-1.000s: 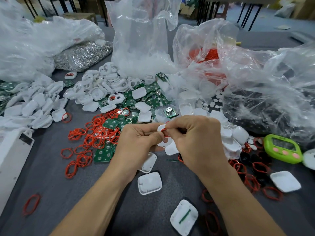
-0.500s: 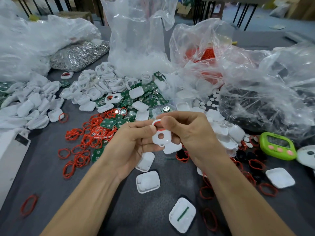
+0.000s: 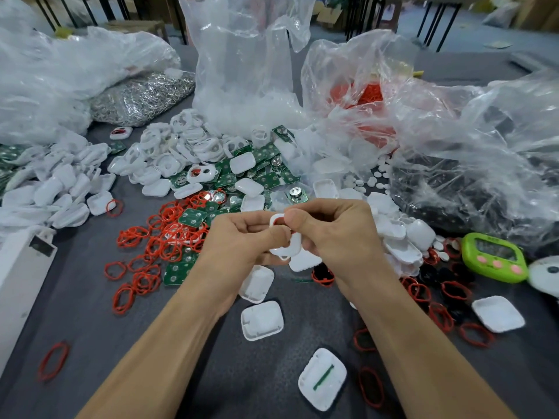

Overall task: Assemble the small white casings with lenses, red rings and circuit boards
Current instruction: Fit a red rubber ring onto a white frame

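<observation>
Both hands meet over the middle of the bench, gripping one casing (image 3: 291,247) — white, glossy, rounded-square, with a red ring (image 3: 279,220) showing in its upper opening. The left hand (image 3: 242,240) curls round its left side, thumb on its face; the right hand (image 3: 335,234) pinches the top — fingers curled. Loose boards (image 3: 192,215) lie toward the far edge.

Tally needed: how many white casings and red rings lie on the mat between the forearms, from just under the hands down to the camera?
White casings: 4
Red rings: 3
Total: 7
Held casing left out.
</observation>
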Motion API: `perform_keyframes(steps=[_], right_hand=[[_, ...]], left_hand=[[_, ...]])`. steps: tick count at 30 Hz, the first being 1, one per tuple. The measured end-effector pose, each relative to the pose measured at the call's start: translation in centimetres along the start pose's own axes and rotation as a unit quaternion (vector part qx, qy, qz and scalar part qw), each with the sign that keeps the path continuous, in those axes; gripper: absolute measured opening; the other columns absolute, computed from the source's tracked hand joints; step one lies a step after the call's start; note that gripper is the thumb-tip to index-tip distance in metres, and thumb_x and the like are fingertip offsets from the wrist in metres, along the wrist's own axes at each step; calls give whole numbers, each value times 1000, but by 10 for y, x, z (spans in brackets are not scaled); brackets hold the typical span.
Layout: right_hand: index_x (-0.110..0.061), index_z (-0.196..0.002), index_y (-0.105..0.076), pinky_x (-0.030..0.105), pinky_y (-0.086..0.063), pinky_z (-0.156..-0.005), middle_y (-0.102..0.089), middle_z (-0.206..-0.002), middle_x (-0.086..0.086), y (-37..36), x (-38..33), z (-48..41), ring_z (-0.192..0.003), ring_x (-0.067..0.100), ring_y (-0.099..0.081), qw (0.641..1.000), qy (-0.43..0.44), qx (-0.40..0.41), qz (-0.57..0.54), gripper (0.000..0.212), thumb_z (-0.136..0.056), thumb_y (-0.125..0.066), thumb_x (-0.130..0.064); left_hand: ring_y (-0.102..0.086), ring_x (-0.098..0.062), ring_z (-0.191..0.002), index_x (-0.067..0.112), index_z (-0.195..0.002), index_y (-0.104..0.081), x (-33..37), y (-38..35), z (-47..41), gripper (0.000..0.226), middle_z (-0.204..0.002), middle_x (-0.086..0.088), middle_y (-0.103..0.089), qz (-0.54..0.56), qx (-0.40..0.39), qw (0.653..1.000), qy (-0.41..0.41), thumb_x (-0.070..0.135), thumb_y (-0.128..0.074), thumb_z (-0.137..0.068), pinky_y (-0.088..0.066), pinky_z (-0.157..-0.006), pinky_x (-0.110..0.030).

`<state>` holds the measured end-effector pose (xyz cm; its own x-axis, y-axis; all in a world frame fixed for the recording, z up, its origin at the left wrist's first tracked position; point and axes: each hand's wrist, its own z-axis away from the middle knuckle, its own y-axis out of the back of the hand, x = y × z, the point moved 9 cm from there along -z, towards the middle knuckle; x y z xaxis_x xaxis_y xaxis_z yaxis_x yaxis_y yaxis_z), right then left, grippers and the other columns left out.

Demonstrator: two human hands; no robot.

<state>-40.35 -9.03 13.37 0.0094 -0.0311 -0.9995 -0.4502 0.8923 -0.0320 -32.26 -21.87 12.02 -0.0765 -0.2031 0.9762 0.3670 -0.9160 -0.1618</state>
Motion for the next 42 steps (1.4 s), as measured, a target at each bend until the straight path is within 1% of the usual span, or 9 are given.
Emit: perform_keyframes(steps=[8, 13, 15, 18, 22, 26, 36, 40, 42], right_hand=[[-18, -84, -82, 34, -55, -56, -72, -62, 12, -2, 14, -1, -51, 19, -62, 995, -36, 6, 95, 20, -82, -75, 1], [-19, -88, -83, 31, -57, -59, -76, -67, 7, -1, 14, -3, -50, 17, -66, 994, -43, 25, 98, 18, -81, -76, -3], [-18, -83, -83, 29, -55, -57, -74, -65, 9, -2, 9, -2, -48, 17, -63, 996, -44, 21, 70, 19, -82, -76, 0], [-14, -73, -82, 21, -48, -46, -64, -55, 11, -1, 9, -1, -43, 15, -53, 996, -77, 6, -36, 22, -84, -77, 4], [0, -88, -78, 17, -42, -40, -61, -52, 7, 1, 9, 0, -41, 10, -52, 984, -134, -23, -116, 9, -89, -70, 4], [-5, -71, -78, 16, -39, -36, -61, -54, 7, 3, 10, 0, -39, 9, -51, 974, -156, -31, -161, 29, -94, -63, 0], [-10, -64, -80, 14, -41, -38, -66, -59, 6, -10, 17, 6, -41, 7, -52, 961, -197, -61, -185, 43, -99, -57, -3], [-8, -75, -81, 17, -45, -43, -65, -61, 7, -8, 12, 4, -45, 10, -54, 964, -172, -60, -192, 28, -96, -63, -6], [-5, -86, -79, 19, -43, -44, -64, -60, 10, -5, 5, 3, -45, 13, -52, 981, -122, -50, -145, 11, -90, -69, -1]], left_hand=[[-73, -19, -63, 25, -80, -82, 6, 11, 2, 28, -72, 2, -78, -201, 112, 971, -57, -2, -75, -84, -63, -61, -36], [-73, -3, -64, 34, -77, -77, 16, 6, 7, 24, -67, 18, -74, -272, 155, 944, -106, 12, -76, -86, -59, -62, -23], [-73, -7, -65, 37, -85, -77, 16, 5, 6, 23, -70, 12, -76, -258, 139, 949, -114, 14, -76, -89, -60, -65, -27], [-71, -16, -68, 29, -105, -76, 11, 4, 1, 26, -81, -12, -78, -88, 78, 991, -70, 7, -64, -99, -62, -62, -33], [-77, -24, -80, 21, -99, -84, 10, -6, 3, 29, -95, -15, -79, 57, -16, 998, -27, 9, -59, -92, -62, -64, -30], [-77, -25, -80, 21, -102, -83, 10, -8, 3, 29, -97, -15, -79, 43, -42, 998, -28, 13, -62, -83, -61, -63, -28], [-71, -15, -53, 17, -95, -84, 9, -7, 1, 20, -79, -15, -77, 130, -29, 991, -10, 20, -71, -80, -57, -49, -21], [-71, -15, -56, 19, -93, -84, 11, -4, 1, 13, -82, -12, -78, 114, -10, 993, -24, 13, -76, -83, -57, -52, -22], [-74, -12, -65, 27, -92, -84, 18, 8, 4, 20, -83, -4, -80, 17, 64, 995, -81, 9, -75, -86, -58, -58, -22]])
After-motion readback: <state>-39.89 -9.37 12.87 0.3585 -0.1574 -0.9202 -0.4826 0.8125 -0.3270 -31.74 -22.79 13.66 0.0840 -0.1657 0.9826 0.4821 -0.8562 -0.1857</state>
